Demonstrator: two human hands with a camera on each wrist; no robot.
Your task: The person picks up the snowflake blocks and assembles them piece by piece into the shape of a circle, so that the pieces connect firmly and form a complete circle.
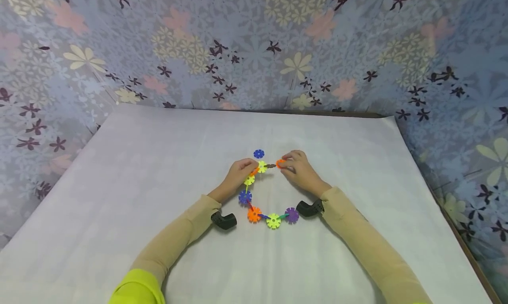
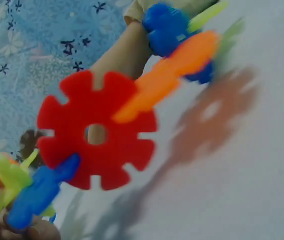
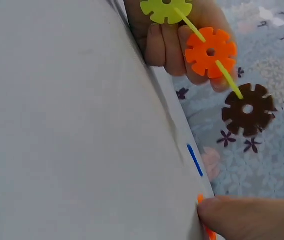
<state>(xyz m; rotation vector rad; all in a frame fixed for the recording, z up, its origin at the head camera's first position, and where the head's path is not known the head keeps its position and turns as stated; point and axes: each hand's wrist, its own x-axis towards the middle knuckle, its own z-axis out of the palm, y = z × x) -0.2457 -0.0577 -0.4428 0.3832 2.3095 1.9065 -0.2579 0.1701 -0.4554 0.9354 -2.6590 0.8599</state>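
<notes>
A chain of interlocked, notched plastic flower discs hangs from my left hand [image 1: 239, 171], whose fingers pinch it near an orange disc [image 3: 211, 52]. Past that, a brown disc [image 3: 248, 110] forms the chain's upper end. My right hand [image 1: 300, 172] pinches a separate orange disc [image 1: 279, 163] between thumb and finger, just right of the brown one. In the head view the chain curves down past a blue disc [image 1: 245, 197] to a purple disc [image 1: 292, 215]. A red disc [image 2: 96, 130] looms large in the left wrist view.
A loose blue disc [image 1: 259, 153] lies beyond the hands on the white-covered table [image 1: 158, 163]. Black wrist devices [image 1: 224, 220] sit at both cuffs, the right one close to the purple disc. Flower-patterned fabric [image 1: 254, 48] rises behind the table.
</notes>
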